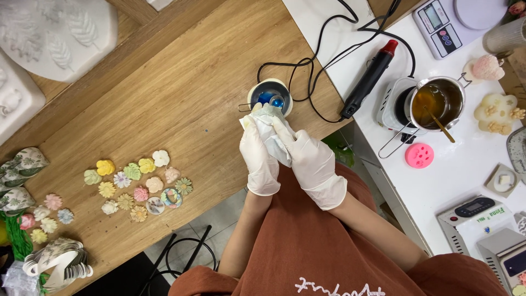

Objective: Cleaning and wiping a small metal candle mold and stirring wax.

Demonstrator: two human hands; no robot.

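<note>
both gloved hands, left and right, pinch a crumpled tissue against the rim of the small pot at the table edge. this looks like wiping; reaching the blue residue inside calls for pressing the tissue deeper.

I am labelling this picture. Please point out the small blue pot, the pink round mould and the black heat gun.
small blue pot (269,97): head view, on its blue inside.
pink round mould (419,155): head view, on its middle.
black heat gun (366,83): head view, on its black barrel.
</note>
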